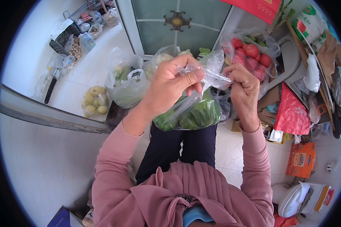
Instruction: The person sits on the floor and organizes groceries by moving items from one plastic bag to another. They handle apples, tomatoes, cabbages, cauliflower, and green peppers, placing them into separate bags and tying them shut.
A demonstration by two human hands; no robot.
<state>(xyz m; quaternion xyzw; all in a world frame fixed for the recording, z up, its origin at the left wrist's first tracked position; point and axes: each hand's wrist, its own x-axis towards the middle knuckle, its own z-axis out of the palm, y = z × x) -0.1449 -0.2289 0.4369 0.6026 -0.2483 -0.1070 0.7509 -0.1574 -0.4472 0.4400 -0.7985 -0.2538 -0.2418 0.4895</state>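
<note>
A clear plastic bag (200,112) of green vegetables hangs in front of me, above my dark trousers. Its gathered, twisted top lies between my two hands. My left hand (177,81) pinches the plastic between thumb and fingers. At the other end of the twist, my right hand (243,86) grips the plastic with bent fingers. Behind my hands, partly hidden, are bags with pale round vegetables (163,58) and a leafy green one (203,53). A clear bag of tomatoes (251,52) stands just beyond my right hand.
At the left are a white plastic bag of vegetables (126,82) and a bag of yellowish round fruit (95,100). A glass-panelled door (156,31) stands ahead. Cluttered shelving (326,99), a red bag (291,113) and an orange carton (301,159) are on the right.
</note>
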